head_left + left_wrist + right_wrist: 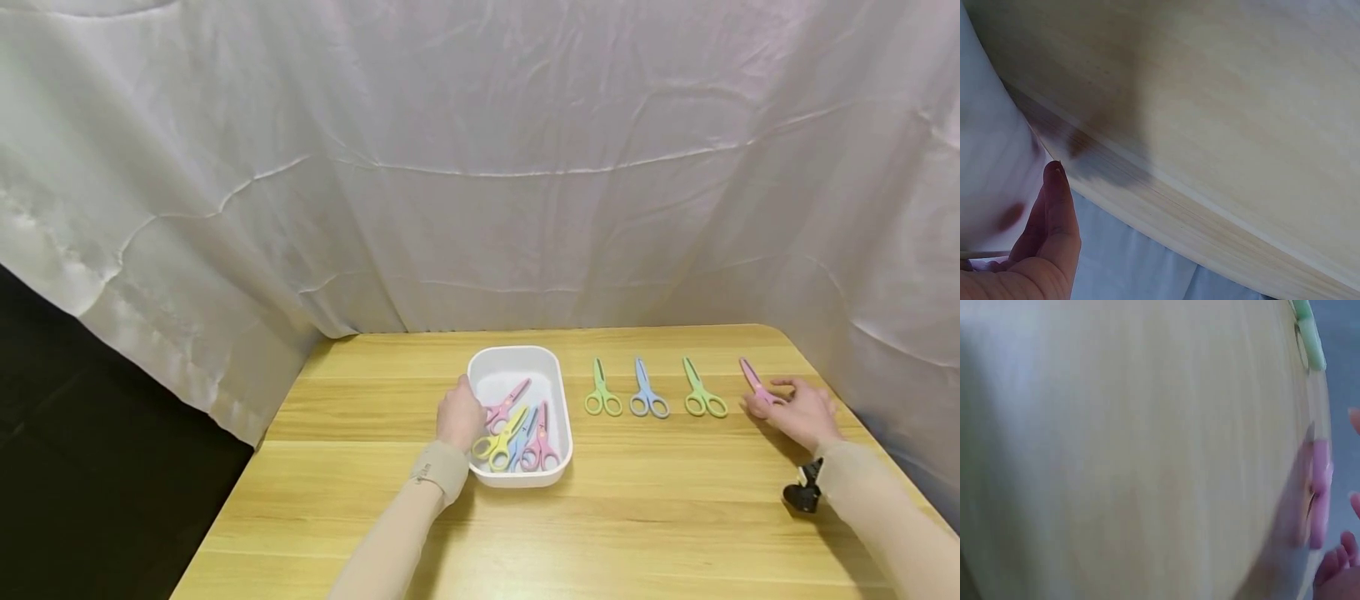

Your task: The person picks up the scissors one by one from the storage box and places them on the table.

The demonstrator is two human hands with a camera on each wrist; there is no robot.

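Right of the white tray (519, 481): 4 scissors in line, 4 more inside it

Prob. abt halfway by count: 4 prs lined up, 4 not. Going R from tray, spaced apart on the surface (645, 525): green scissors (599, 388), blue scissors (645, 391), 2nd green pr (698, 390), then end pink scissors (753, 377), farthest off. Inside tray, bunched toward its near end: upper pink pr (510, 401), yellow pr (506, 437), blue pr (527, 432), lower pink pr (542, 437).

L hand (459, 417) at tray's left rim, grip closed on the edge, fingers along outer wall. R hand (804, 412) well R of tray, grip loosely parted by end pink scissors' handles, no firm hold; light contact can't be told.
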